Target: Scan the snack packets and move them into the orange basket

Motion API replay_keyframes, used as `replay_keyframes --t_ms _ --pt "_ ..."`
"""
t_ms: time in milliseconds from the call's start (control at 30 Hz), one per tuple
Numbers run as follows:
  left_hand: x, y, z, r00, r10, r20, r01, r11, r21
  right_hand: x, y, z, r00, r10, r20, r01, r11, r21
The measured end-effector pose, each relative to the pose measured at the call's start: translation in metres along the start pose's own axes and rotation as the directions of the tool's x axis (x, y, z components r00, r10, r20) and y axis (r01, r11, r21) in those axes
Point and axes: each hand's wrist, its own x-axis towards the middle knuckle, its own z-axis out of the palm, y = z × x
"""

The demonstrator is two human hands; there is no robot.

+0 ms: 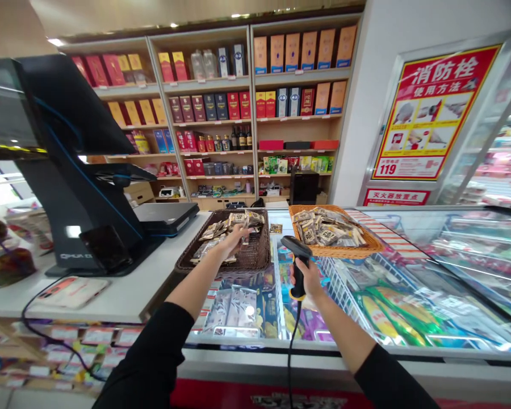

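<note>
My right hand [310, 277] is wrapped round the grip of a black and yellow barcode scanner [298, 267], its head tilted up and its cable hanging down. My left hand [235, 241] reaches over a dark brown woven basket [258, 258], fingers stretched out and slightly apart, close to small sachets [215, 230] inside; whether the fingertips touch any is unclear. To the right, an orange-brown woven basket [368, 244] holds a heap of similar sachets [323, 230]. A single sachet [276, 228] lies on the glass between the two baskets.
Both baskets rest on a glass-topped freezer [409, 224] with bagged goods inside. At left a checkout terminal [89, 170], a flat black device [168, 217] and a phone [72, 291] stand on the white counter [128, 301]. Shelves of boxes [210, 108] line the back wall.
</note>
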Motion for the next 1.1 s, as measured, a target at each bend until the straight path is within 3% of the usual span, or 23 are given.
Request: replay_keyframes --t_ms 67,133,300,433,533,833,967,1033,1100 --pt "0.017 0.000 0.022 0.994 -0.055 0.099 0.075 0.975 -0.208 0.002 -0.002 -0.003 0.999 -0.025 0.041 0.026 0.999 -0.024" --pt "0.033 -0.001 0.043 0.990 -0.070 0.119 0.106 0.940 -0.324 0.004 -0.004 -0.006 0.995 -0.046 0.090 0.052 0.996 -0.067" --pt "0.057 -0.015 0.078 1.000 -0.004 0.009 0.008 0.903 -0.431 0.005 -0.008 -0.011 0.987 -0.078 0.139 0.109 0.965 -0.238" --pt "0.059 -0.032 0.075 0.995 0.058 -0.079 -0.087 0.891 -0.445 0.003 -0.009 -0.009 0.987 -0.088 0.135 0.134 0.914 -0.383" --pt "0.058 -0.039 0.068 0.995 0.046 -0.091 -0.082 0.889 -0.451 0.002 -0.010 -0.007 0.986 -0.101 0.132 0.153 0.859 -0.489" --pt "0.053 -0.033 0.069 0.995 0.029 -0.093 -0.071 0.870 -0.487 -0.002 -0.014 -0.006 0.987 -0.107 0.121 0.157 0.817 -0.555" --pt "0.052 -0.033 0.068 0.991 0.033 -0.129 -0.085 0.905 -0.418 -0.001 -0.015 -0.006 0.989 -0.120 0.089 0.149 0.866 -0.477" --pt "0.051 -0.028 0.070 0.985 0.072 -0.155 -0.111 0.960 -0.257 0.003 -0.015 -0.008 0.987 -0.156 0.030 0.156 0.912 -0.379" --pt "0.051 -0.017 0.078 0.971 0.173 -0.167 -0.172 0.985 0.016 0.009 -0.017 -0.013 0.975 -0.203 -0.086 0.173 0.946 -0.273"
